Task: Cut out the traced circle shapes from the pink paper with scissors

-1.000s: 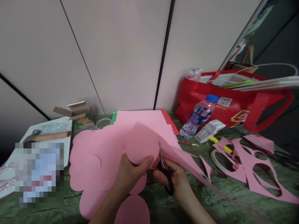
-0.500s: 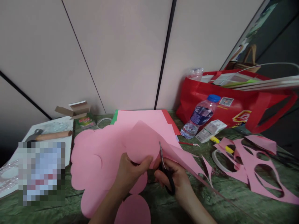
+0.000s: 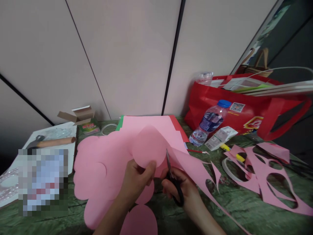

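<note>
My left hand pinches a round piece of pink paper between thumb and fingers at its lower edge. Black-handled scissors are in my right hand, their blades pointing up along the right edge of that round piece. A strip of pink offcut stretches from beside the blades down to the lower right, with curved gaps in it. Beneath and to the left of my left hand lie several overlapping pink paper circles. Another pink circle lies near the front edge of view.
Behind is a stack of pink sheets against the wall. Right are a water bottle, a small carton, a red bag and cut pink scraps. Left are an opened box and a white board with a wooden-handled tool.
The pink offcut has dropped lower and away on the right, and the round piece's edge stands out clearly. The left thumb has shifted slightly left; the scissors have hardly moved.
</note>
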`<state>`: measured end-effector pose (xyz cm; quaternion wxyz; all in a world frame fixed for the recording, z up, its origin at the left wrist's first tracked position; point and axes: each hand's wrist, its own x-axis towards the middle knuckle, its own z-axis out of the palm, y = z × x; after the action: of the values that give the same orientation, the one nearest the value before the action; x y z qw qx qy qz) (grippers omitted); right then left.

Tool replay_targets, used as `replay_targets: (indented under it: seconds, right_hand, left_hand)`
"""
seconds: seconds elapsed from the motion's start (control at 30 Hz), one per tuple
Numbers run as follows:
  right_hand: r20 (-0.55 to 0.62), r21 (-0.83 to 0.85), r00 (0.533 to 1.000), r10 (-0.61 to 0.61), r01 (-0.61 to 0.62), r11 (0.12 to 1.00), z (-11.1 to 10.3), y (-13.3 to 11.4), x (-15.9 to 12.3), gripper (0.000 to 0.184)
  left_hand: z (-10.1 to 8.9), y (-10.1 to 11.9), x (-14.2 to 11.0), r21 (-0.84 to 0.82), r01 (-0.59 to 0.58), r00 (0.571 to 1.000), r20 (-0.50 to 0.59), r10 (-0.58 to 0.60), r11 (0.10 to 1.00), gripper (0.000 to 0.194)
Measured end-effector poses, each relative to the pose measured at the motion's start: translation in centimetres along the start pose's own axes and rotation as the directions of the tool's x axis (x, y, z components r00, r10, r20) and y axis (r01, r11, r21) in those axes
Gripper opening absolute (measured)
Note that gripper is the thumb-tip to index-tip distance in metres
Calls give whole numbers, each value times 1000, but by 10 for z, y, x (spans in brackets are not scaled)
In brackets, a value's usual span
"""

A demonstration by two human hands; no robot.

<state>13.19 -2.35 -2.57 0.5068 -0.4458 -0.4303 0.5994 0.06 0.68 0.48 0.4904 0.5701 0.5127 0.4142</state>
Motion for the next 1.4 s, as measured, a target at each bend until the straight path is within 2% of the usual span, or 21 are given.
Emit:
replay_targets:
  seconds: [0.07,0.17,0.23,0.37,0.57,0.77,0.97,1.13,1.27,1.4]
  right_hand:
    - [30,22,1000,-10,9,1000,0,3,0,29]
    - [59,43,998,2,-5,999,1,9,0,25]
    - [41,46,999,5,-7,999,2,13,2,24]
    - [-21,95,997,-70,72,993,1,16,5,25]
    - [-63,133,994,-92,100,986,-3,18,6,26]
    - [-62,113,995,-76,82,990,-2,18,6,28]
    - [-69,85,996,-58,64,994,0,12,6,29]
    - [-75,105,995,-68,76,992,-1,15,6,28]
    - [-100,197,994,-51,70,978,0,17,7,36]
    - [-13,212,998,-63,64,975,1,12,6,31]
  left_hand:
    - [0,1,-1,-31,6,999,41,-5,999,43]
    - [1,2,-2,-47,45,999,10,-44,998,40]
    - [2,2,-2,-22,74,997,-31,-75,997,41]
    - [4,3,-4,17,113,991,-71,-111,993,35]
    - [8,13,-6,-49,108,988,-104,-112,993,23]
    - [6,14,-6,-34,159,987,-12,-160,987,26]
    - [9,13,-7,-42,130,988,-81,-133,991,28]
    - [10,15,-8,-55,125,988,-80,-129,991,27]
    - [9,14,-8,-64,128,990,-47,-131,990,28]
    - [10,11,-8,-98,151,988,49,-147,984,27]
